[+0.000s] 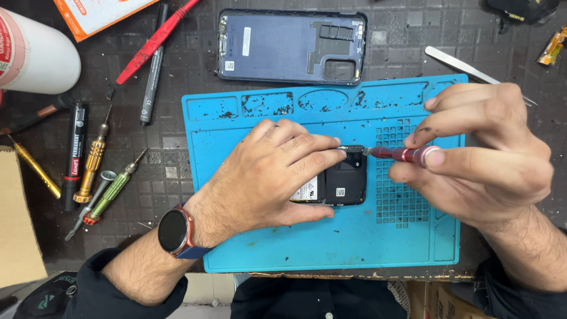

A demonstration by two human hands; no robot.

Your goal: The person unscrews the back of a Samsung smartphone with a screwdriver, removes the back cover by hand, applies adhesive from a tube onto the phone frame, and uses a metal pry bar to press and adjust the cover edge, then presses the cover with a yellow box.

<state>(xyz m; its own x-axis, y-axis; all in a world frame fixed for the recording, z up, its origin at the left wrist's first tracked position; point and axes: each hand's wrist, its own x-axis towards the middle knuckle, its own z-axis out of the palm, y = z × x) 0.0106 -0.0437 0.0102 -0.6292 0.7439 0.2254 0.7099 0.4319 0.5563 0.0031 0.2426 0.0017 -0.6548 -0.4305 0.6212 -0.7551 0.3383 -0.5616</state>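
Note:
An opened phone [344,181] lies on a blue repair mat [354,242], its black inner shield showing. My left hand [266,174] lies flat over the phone's left part and pins it down, a dark round watch on the wrist. My right hand [484,156] grips a red-handled screwdriver [404,154] sideways, its tip resting at the phone's top edge near the camera area. The phone's blue back cover [290,46] lies apart, beyond the mat's far edge.
Left of the mat lie gold [93,159] and green [112,192] screwdrivers, a black marker [75,155], a black pen [152,65] and a red tool [155,41]. A white cylinder [35,56] sits far left, metal tweezers [466,70] far right, cardboard [18,218] at the left edge.

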